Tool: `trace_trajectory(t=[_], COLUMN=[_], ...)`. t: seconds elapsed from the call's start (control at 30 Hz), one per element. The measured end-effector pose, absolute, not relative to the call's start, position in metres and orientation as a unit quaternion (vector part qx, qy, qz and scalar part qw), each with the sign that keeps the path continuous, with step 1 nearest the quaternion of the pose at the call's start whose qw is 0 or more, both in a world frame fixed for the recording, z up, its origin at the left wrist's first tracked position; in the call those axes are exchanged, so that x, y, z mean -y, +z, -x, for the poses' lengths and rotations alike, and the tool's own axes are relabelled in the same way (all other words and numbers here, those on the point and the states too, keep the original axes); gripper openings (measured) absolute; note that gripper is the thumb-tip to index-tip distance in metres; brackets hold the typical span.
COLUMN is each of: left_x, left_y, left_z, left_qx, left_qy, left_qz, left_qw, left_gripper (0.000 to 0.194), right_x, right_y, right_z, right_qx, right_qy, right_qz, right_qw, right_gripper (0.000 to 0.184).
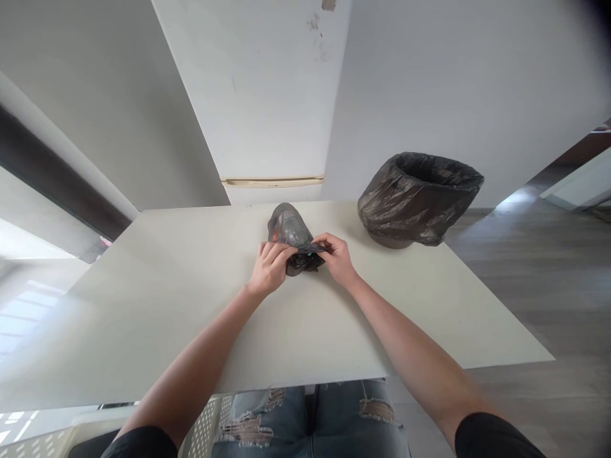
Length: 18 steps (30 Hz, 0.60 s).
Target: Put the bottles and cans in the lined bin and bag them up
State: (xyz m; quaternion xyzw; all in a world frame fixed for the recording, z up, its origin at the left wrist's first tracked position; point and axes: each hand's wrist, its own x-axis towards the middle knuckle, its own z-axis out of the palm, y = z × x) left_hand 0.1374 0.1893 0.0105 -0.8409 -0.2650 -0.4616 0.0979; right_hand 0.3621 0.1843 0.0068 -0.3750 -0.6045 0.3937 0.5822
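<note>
A dark, see-through plastic bag (290, 226) with rounded contents lies on the white table (191, 318), near its far edge. What is inside shows only dimly through the film. My left hand (271, 267) pinches the gathered top of the bag from the left, fingers closed. From the right, my right hand (335, 257) grips the other end of that twisted strip of plastic. The strip is stretched between both hands, above the near part of the bag.
A bin lined with a black bag (415, 200) stands at the table's far right, its liner folded over the rim. Behind the table is a white door-like panel with a handle (274, 182). A perforated light basket (207, 426) sits below the near edge, left of my legs.
</note>
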Motion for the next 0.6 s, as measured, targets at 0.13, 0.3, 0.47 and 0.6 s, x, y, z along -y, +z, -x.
trace_trajectory(t=[0.13,0.3,0.47,0.6], left_x=[-0.1866,-0.1849,-0.1863,-0.1851], left_y=[0.0083,0.0095,0.0101,0.0124], left_z=[-0.1396,-0.1438,-0.1463,-0.1443], left_qx=[0.205,0.207,0.211,0.204], left_qy=[-0.454,-0.392,-0.396,-0.403], left_qz=[0.86,0.892,0.886,0.883], left_qw=[0.109,0.093,0.118,0.128], left_gripper=[0.041,0.037,0.02,0.014], right_x=[-0.1835,-0.1839,-0.1823,-0.1812], right_y=[0.0071,0.008,0.0136,0.0163], right_z=[-0.3618,-0.3621,-0.3627,-0.362], right_qx=[0.578,0.569,0.571,0.588], right_qy=[0.434,0.431,0.398,0.341], right_qz=[0.353,0.357,0.36,0.376], right_qw=[0.594,0.602,0.621,0.629], right_gripper=[0.013,0.009,0.012,0.005])
